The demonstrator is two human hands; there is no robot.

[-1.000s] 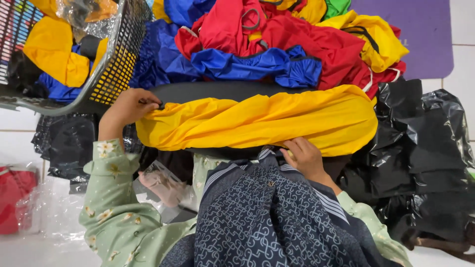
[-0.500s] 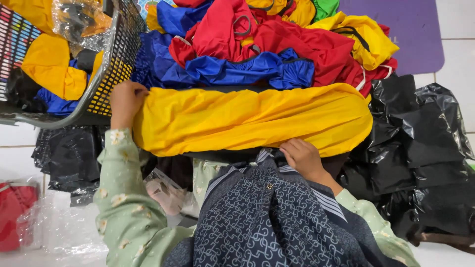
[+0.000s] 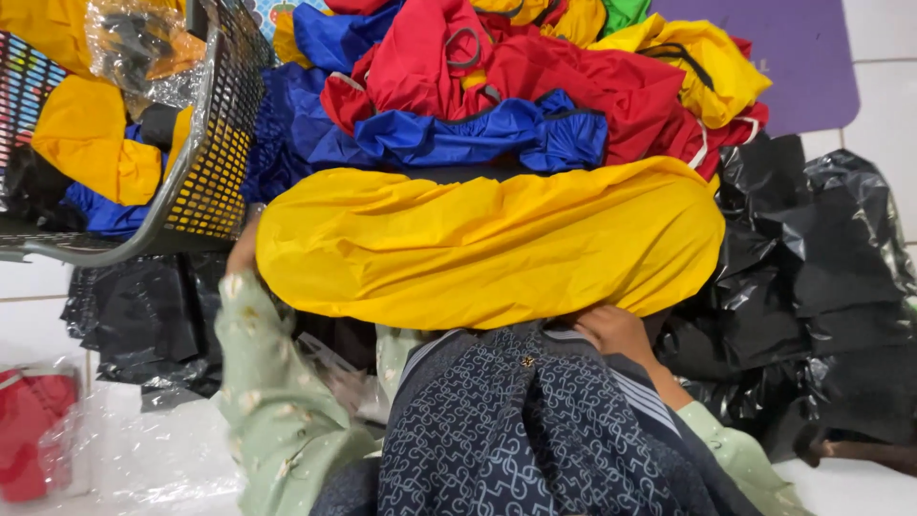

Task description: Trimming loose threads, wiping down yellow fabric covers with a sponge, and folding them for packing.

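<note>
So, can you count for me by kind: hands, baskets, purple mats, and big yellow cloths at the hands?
Hands: 2, left hand and right hand
Basket: 1
Purple mat: 1
Yellow cloth: 1
Total: 5

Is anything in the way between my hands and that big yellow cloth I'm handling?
Nothing visible does. The left hand touches the yellow cloth at its left end, mostly hidden behind it; the right hand grips its lower edge.
</note>
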